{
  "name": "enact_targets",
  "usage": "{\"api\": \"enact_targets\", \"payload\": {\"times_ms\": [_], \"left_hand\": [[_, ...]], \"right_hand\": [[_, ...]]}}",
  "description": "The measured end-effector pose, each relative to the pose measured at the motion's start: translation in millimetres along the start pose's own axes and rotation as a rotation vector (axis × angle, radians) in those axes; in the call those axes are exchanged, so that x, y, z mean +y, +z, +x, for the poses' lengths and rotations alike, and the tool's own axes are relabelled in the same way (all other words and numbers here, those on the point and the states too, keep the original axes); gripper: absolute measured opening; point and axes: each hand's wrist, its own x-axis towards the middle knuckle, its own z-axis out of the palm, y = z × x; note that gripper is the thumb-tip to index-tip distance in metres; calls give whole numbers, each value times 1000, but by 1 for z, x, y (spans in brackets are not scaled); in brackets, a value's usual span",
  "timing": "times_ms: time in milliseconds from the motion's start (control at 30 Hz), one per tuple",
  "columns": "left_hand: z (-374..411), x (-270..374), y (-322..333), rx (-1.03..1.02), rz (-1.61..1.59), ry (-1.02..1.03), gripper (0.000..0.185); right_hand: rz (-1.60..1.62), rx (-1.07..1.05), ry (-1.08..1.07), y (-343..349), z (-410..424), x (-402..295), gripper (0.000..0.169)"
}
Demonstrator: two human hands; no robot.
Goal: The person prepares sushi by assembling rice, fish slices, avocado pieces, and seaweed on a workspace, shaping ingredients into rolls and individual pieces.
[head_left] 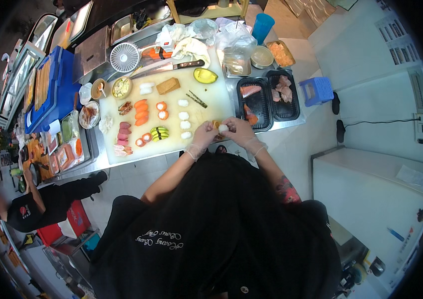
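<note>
My left hand (204,135) and my right hand (239,131), both in thin clear gloves, meet at the front right edge of a white cutting board (166,147). The left fingers pinch a brown piece of food, perhaps a fried tofu pocket (216,124); the right fingers hold a white rice ball (223,128) against it. Left of the hands, several rice portions (185,125) stand in a column. Farther left lie salmon nigiri (141,113), tuna slices (124,131) and avocado-topped pieces (159,133). A larger brown block (168,86) and an avocado half (205,75) lie farther back.
A long knife (188,64) lies across the board's back beside a white fan (124,57). Black trays (255,104) with fish stand to the right, near a blue cup (262,29). Blue bins (52,89) are at the left. Another person (36,209) works at the far left.
</note>
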Motion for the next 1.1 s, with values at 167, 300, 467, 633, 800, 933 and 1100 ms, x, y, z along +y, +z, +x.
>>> {"api": "enact_targets", "payload": {"times_ms": [167, 300, 467, 633, 800, 933, 1100], "left_hand": [[-2, -3, -4, -41, -49, -55, 12], [-2, -10, -14, -101, -100, -86, 13], [-18, 46, -4, -164, 617, -67, 20], [-23, 58, -32, -297, 919, 218, 29], [-7, 60, -28, -238, 1565, 661, 45], [-4, 56, -18, -283, 1478, 650, 45], [-2, 30, -19, -243, 1171, 626, 47]], "right_hand": [[-317, -34, -37, 0, 16, -12, 31], [-356, -40, -98, 1, 21, -3, 28], [-502, 32, -72, 9, 14, 22, 26], [-659, 33, -395, 20, 13, 13, 18], [-696, -12, -482, 19, 6, 0, 18], [-686, 72, -494, 21, 6, 7, 24], [-763, 88, -511, 13, -2, -3, 27]]}}
